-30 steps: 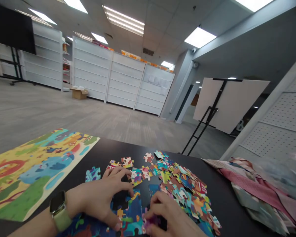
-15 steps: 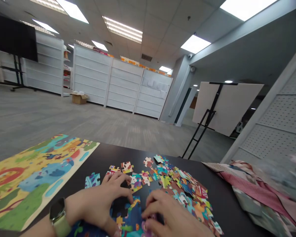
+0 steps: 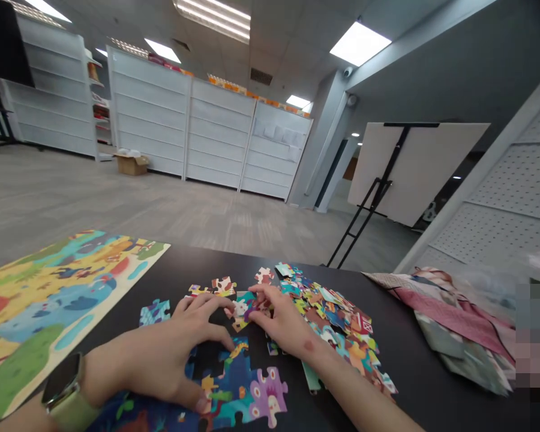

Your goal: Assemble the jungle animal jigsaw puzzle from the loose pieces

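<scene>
My left hand, with a watch on its wrist, rests over the partly joined dark-blue puzzle. Its fingers are spread and the thumb touches the puzzle's surface. A purple monster piece sits at the right edge of the joined section. Farther up the table, my right hand has thumb and forefinger closed on a small purple and teal puzzle piece, partly hidden by the fingers. Loose pieces with a white rabbit lie right by these fingertips.
A heap of loose puzzle pieces spreads right of my right forearm. The colourful picture sheet lies on the left of the black table. Folded cloth is at the right; a board on an easel stands beyond.
My right hand has moved up and away from the joined section to the loose pieces, uncovering the purple monster piece. My left hand stays over the puzzle. The view has tilted down slightly.
</scene>
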Motion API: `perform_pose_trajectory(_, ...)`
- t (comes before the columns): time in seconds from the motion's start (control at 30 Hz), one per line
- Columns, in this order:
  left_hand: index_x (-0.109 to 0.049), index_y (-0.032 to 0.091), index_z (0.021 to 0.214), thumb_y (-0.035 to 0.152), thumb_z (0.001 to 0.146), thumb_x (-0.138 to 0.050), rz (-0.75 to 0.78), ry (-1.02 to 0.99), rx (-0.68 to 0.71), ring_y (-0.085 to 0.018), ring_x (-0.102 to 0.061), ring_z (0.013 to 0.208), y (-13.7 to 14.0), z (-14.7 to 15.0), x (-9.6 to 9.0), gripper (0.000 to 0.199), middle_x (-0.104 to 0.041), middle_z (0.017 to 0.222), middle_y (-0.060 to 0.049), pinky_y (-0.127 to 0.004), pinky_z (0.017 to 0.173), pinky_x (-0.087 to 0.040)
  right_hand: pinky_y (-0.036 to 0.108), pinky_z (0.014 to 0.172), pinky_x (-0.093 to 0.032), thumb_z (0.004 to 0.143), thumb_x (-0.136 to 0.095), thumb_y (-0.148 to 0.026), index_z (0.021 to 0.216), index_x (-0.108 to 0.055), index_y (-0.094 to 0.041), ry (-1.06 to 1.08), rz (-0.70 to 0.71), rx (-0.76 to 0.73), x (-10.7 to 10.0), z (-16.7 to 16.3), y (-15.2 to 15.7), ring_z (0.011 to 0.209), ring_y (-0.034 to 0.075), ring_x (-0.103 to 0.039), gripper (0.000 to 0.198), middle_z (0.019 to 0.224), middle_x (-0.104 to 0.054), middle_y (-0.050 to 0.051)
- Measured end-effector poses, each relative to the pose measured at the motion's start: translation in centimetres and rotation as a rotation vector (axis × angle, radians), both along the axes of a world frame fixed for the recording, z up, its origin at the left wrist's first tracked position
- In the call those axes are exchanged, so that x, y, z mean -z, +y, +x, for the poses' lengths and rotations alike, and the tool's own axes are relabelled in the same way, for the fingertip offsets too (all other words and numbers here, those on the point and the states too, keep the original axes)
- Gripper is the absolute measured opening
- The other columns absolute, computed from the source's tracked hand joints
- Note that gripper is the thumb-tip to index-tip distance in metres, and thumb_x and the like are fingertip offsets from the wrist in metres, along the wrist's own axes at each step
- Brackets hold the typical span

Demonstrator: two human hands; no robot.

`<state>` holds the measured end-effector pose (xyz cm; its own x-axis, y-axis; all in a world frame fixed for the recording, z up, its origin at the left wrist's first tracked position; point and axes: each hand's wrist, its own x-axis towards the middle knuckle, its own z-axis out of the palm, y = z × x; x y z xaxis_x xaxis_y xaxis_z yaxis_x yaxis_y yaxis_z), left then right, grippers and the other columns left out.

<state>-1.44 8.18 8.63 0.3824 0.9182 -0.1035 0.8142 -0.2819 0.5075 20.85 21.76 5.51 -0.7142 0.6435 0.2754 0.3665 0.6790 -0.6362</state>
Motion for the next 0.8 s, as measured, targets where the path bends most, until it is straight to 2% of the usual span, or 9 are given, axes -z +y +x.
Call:
perform_pose_trajectory(0.13, -0.058, 0.029, 0.116, 0.033, 0.077, -0.079, 0.162, -0.158, -0.026, -0.037, -0.035, 0.142, 0.0, 0.4, 0.0, 0.044, -0.049, 0.142, -0.007, -0.057, 0.122, -0.025, 0.026, 0.067, -0.043, 0.094, -0.053, -0.02, 0.123, -0.067, -0.022, 0.126, -0.212, -0.105, -0.9, 0.6, -0.9, 0.072, 0.013, -0.054, 0.032, 0.08, -0.058, -0.003)
perform_pose_trajectory(0.23, -0.054, 0.026, 0.113, 0.042, 0.092, -0.065, 0.245, -0.274, -0.064, -0.026, -0.056, 0.114, 0.1, 0.5, 0.1, 0.028, -0.061, 0.118, -0.004, -0.04, 0.101, -0.045, 0.023, 0.061, -0.04, 0.088, -0.058, -0.019, 0.123, -0.068, -0.022, 0.059, -0.361, -0.273, -1.8, 0.8, -2.6, 0.064, 0.01, -0.049, 0.037, 0.077, -0.057, -0.005)
perform_pose_trajectory(0.3, -0.057, 0.024, 0.106, 0.043, 0.093, -0.063, 0.233, -0.296, -0.069, -0.021, -0.059, 0.091, 0.1, 0.5, 0.1, 0.024, -0.063, 0.102, -0.001, -0.033, 0.082, -0.047, 0.02, 0.057, -0.041, 0.079, -0.066, -0.017, 0.125, -0.064, -0.022, -0.025, -0.535, -0.382, -2.2, 0.9, -3.9, 0.059, 0.008, -0.05, 0.046, 0.077, -0.06, -0.006)
perform_pose_trajectory(0.37, -0.059, 0.024, 0.102, 0.041, 0.092, -0.063, 0.223, -0.301, -0.059, -0.019, -0.058, 0.085, 0.1, 0.5, 0.1, 0.021, -0.065, 0.098, 0.0, -0.031, 0.076, -0.046, 0.019, 0.054, -0.042, 0.072, -0.073, -0.017, 0.116, -0.064, -0.021, -0.113, -0.671, -0.447, -2.6, 1.1, -5.2, 0.055, 0.008, -0.054, 0.045, 0.074, -0.063, -0.007)
perform_pose_trajectory(0.4, -0.059, 0.023, 0.103, 0.04, 0.093, -0.063, 0.225, -0.302, -0.053, -0.019, -0.059, 0.085, 0.1, 0.5, 0.1, 0.02, -0.065, 0.099, -0.001, -0.031, 0.076, -0.046, 0.018, 0.054, -0.043, 0.07, -0.076, -0.018, 0.107, -0.066, -0.021, -0.162, -0.678, -0.462, -2.8, 1.3, -5.7, 0.054, 0.008, -0.055, 0.038, 0.073, -0.064, -0.007)
perform_pose_trajectory(0.47, -0.06, 0.022, 0.106, 0.039, 0.092, -0.062, 0.236, -0.294, -0.053, -0.019, -0.06, 0.088, 0.2, 0.4, 0.2, 0.022, -0.067, 0.103, -0.002, -0.031, 0.078, -0.047, 0.018, 0.056, -0.043, 0.07, -0.079, -0.019, 0.092, -0.068, -0.022, -0.271, -0.572, -0.45, -3.2, 1.8, -6.6, 0.056, 0.008, -0.056, 0.025, 0.07, -0.064, -0.007)
perform_pose_trajectory(0.57, -0.061, 0.022, 0.109, 0.037, 0.092, -0.062, 0.243, -0.253, -0.051, -0.021, -0.061, 0.09, 0.4, 0.2, 0.1, 0.023, -0.067, 0.104, -0.003, -0.032, 0.081, -0.047, 0.02, 0.063, -0.043, 0.069, -0.081, -0.018, 0.086, -0.068, -0.025, -0.382, -0.276, -0.389, -3.9, 2.4, -7.3, 0.066, 0.011, -0.058, 0.023, 0.073, -0.064, -0.007)
perform_pose_trajectory(0.67, -0.062, 0.022, 0.11, 0.035, 0.093, -0.061, 0.247, -0.229, -0.045, -0.021, -0.061, 0.09, 0.5, 0.1, 0.0, 0.021, -0.067, 0.104, -0.003, -0.031, 0.081, -0.047, 0.023, 0.069, -0.041, 0.073, -0.075, -0.016, 0.078, -0.063, -0.023, -0.339, -0.036, -0.381, -4.3, 2.5, -7.2, 0.073, 0.013, -0.057, 0.015, 0.076, -0.062, -0.005)
perform_pose_trajectory(0.8, -0.063, 0.025, 0.11, 0.032, 0.095, -0.062, 0.257, -0.194, -0.028, -0.021, -0.061, 0.094, 0.6, 0.0, 0.4, 0.017, -0.067, 0.105, -0.001, -0.031, 0.085, -0.045, 0.025, 0.063, -0.036, 0.086, -0.054, -0.014, 0.076, -0.059, -0.021, -0.228, 0.142, -0.291, -4.0, 1.9, -6.0, 0.064, 0.012, -0.053, 0.014, 0.071, -0.06, -0.003)
